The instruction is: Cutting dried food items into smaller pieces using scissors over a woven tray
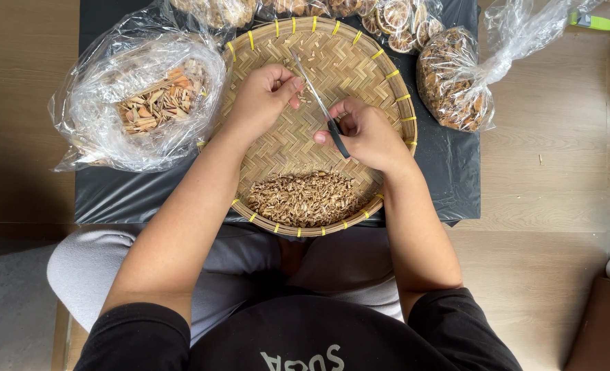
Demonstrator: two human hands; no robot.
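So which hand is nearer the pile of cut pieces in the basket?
Right. The right hand, holding the scissors, sits just above the pile; the left hand is farther up the basket.

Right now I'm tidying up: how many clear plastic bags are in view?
3 for sure: a large bag left of the woven tray, one to its right, one with dried slices at the top; others may be cut off there.

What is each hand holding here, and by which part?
The right hand holds scissors by the dark handles, blades pointing up and away over the woven tray. The left hand pinches something small at its fingers; what it is cannot be told.
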